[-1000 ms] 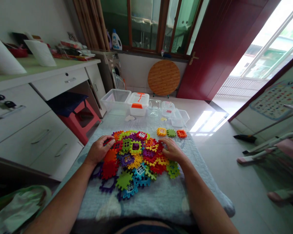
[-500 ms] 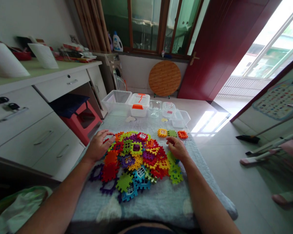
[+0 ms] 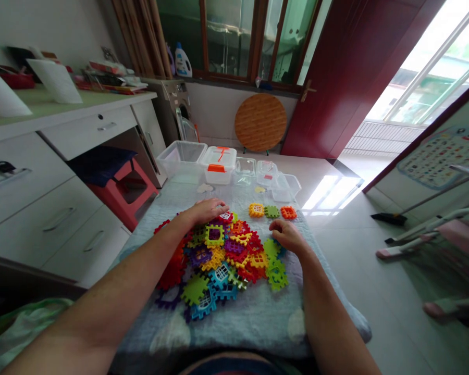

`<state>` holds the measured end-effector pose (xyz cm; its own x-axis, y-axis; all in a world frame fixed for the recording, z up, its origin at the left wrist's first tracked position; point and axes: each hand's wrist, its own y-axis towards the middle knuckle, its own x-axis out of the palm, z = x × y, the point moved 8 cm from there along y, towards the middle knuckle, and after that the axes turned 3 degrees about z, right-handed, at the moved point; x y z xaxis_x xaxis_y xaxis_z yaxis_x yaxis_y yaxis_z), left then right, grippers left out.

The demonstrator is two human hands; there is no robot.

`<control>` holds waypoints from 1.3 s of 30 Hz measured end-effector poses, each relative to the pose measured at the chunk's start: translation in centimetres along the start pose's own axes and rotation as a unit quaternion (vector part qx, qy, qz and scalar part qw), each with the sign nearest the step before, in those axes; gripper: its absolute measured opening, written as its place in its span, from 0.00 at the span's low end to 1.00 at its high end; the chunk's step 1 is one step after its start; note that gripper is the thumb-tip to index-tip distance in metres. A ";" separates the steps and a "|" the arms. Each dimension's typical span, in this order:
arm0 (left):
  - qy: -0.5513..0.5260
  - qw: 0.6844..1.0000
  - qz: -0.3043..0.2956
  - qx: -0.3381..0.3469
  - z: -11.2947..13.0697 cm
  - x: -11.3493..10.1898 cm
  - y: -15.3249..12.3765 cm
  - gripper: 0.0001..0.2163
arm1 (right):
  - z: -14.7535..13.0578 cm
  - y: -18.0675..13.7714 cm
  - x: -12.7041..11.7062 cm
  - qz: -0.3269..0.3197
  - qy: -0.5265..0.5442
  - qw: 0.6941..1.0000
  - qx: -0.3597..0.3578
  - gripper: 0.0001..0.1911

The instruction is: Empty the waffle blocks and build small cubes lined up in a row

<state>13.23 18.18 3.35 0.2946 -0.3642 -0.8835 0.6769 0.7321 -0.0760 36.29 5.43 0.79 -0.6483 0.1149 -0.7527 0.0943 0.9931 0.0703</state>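
Note:
My left hand (image 3: 209, 211) lies over the back edge of a heap of colourful plastic interlocking tiles, fingers stretched out to the right. Its fingertips are at a red tile with a white window (image 3: 225, 216); whether they touch it I cannot tell. At the heap's right side, my right hand (image 3: 288, 235) hovers or rests with loosely curled fingers, thumb apart, nothing visible in them. Below it are green tiles (image 3: 276, 274) and a partly hidden blue one. Beyond it, a yellow tile (image 3: 256, 210), a green tile (image 3: 272, 211) and an orange tile (image 3: 288, 212) form a row.
Along the table's far edge stand a clear open bin (image 3: 183, 151), a lidded box with orange clasps (image 3: 220, 169) and smaller clear containers (image 3: 245, 172). A grey-blue cloth (image 3: 266, 328) covers the table. To the left are a red stool (image 3: 119, 190) and white drawers (image 3: 62, 219).
My left hand has moved right, from the heap's left edge to its back, with the forearm now across the left tiles. My right hand stays nearly in place. The view has shifted slightly.

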 end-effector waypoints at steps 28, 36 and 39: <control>0.062 0.998 -0.028 0.011 3.9 0.0 -2.5 0.17 | -1.9 -1.4 0.9 -0.140 -0.055 0.985 -0.086 0.11; 0.085 0.991 -0.103 -0.012 5.0 2.1 0.4 0.18 | -2.3 -1.4 0.7 -0.135 0.027 0.987 -0.083 0.08; 0.096 0.988 -0.118 -0.009 5.1 2.7 0.8 0.15 | -2.1 -1.3 0.4 -0.118 0.094 0.986 -0.073 0.07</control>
<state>17.97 14.90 3.28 -0.0047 -0.4113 -0.9115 0.6991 0.6504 -0.2971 34.27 4.22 1.77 -0.7695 -0.1309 -0.6250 -0.1774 0.9841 0.0123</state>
